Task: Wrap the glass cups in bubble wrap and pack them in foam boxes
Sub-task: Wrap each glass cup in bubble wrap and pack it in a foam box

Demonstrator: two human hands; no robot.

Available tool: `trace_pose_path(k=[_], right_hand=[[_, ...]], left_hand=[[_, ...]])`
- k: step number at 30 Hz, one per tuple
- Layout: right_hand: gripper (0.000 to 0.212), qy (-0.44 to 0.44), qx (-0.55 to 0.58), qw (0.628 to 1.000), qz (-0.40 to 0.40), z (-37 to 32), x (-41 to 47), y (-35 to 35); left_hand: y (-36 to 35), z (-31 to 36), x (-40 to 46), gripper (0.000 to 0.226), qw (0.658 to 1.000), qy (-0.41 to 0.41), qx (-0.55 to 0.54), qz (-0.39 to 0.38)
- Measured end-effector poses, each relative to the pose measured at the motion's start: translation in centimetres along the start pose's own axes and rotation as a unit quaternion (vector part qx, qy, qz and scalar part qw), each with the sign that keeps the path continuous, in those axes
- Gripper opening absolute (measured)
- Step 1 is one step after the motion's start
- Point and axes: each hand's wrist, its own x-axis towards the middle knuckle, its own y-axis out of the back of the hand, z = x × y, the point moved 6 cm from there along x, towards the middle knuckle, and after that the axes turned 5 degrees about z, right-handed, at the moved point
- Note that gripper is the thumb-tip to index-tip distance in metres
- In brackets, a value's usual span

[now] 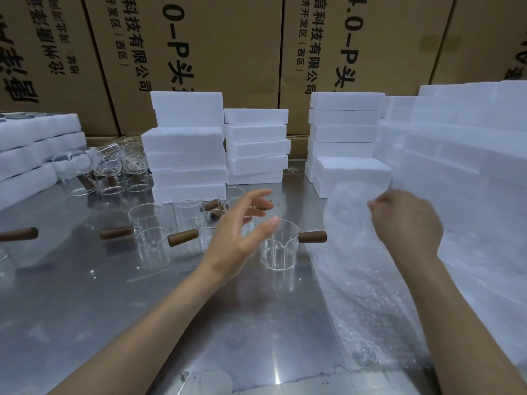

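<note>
Fingers (258, 195) of left hand (239, 232) spread above spouted glass cup (278, 246); right hand (405, 223) pinches bubble wrap (356, 280). Foam boxes (188, 155) behind cup; cartons (199, 52) read "有限公司".

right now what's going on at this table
A person is packing glass cups at a metal table. The right hand pinches the edge of a bubble wrap sheet and lifts it. The left hand is open, reaching toward the nearest glass cup, which stands unwrapped beside the sheet. More cups wait to the left, and closed foam boxes are stacked behind.
</note>
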Motion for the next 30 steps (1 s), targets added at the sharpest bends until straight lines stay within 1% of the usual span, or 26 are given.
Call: trace_pose_path(k=[2,3,5,8,11,12,13,14,15,16,17,18,19,22,23,25,27,30], right_hand=[[0.018,0.044,0.117,0.986,0.114,-1.0,0.1,1.9],[0.015,0.070,0.180,0.970,0.150,-1.5,-0.1,2.6],[0.009,0.130,0.270,0.937,0.179,-2.7,-0.8,3.4],[0.007,0.222,0.317,0.903,0.185,-4.7,-2.1,3.7],[0.021,0.319,0.315,0.876,0.178,-7.0,-4.0,3.4],[0.024,0.342,0.311,0.871,0.167,-7.7,-4.7,3.2],[0.025,0.362,0.302,0.868,0.157,-8.3,-5.3,2.9],[0.026,0.378,0.288,0.867,0.147,-8.9,-5.8,2.5],[0.027,0.392,0.272,0.868,0.136,-9.3,-6.2,2.1],[0.029,0.400,0.258,0.871,0.121,-9.6,-6.4,1.7],[0.032,0.398,0.250,0.877,0.100,-9.7,-6.5,1.3],[0.036,0.385,0.247,0.886,0.076,-9.7,-6.4,0.9],[0.039,0.369,0.250,0.894,0.050,-9.6,-6.3,0.5],[0.039,0.340,0.264,0.903,-0.003,-9.0,-6.0,-0.5],[0.039,0.326,0.274,0.905,-0.013,-8.7,-5.9,-0.6],[0.041,0.285,0.308,0.907,-0.031,-8.3,-5.6,-0.8],[0.043,0.256,0.343,0.903,-0.029,-8.0,-5.3,-0.8],[0.053,0.206,0.421,0.883,-0.034,-7.7,-5.0,-0.5]], left_hand=[[0.3,0.1,0.0,0.046,1.000,-0.003,-0.007,0.010],[0.4,0.2,0.1,0.047,1.000,-0.005,-0.009,0.016],[0.5,0.2,0.1,0.053,1.000,-0.004,-0.012,0.021],[0.4,0.4,0.1,0.053,1.000,-0.001,-0.012,0.025],[0.4,0.5,0.4,0.069,0.996,0.033,-0.075,0.018],[0.5,0.5,0.5,0.072,0.994,0.048,-0.097,0.014],[0.6,0.7,0.6,0.065,0.993,0.051,-0.108,0.013],[0.8,0.8,0.6,0.053,0.993,0.044,-0.108,0.018],[0.8,1.0,0.7,0.052,0.993,0.033,-0.109,0.024],[0.9,1.0,0.8,0.065,0.993,0.017,-0.115,0.038],[1.0,1.3,0.8,0.071,0.991,0.008,-0.127,0.043],[1.1,1.4,0.9,0.066,0.987,0.005,-0.151,0.048],[1.3,1.5,1.1,0.054,0.985,0.006,-0.165,0.055],[1.9,0.4,1.5,0.006,0.972,0.051,-0.208,0.097],[2.1,0.1,1.6,0.006,0.969,0.054,-0.215,0.113],[2.8,-0.3,1.8,0.017,0.964,0.053,-0.210,0.153],[3.6,-0.5,1.9,0.015,0.963,0.047,-0.193,0.185],[4.1,-0.3,2.0,0.016,0.967,0.025,-0.167,0.191]])
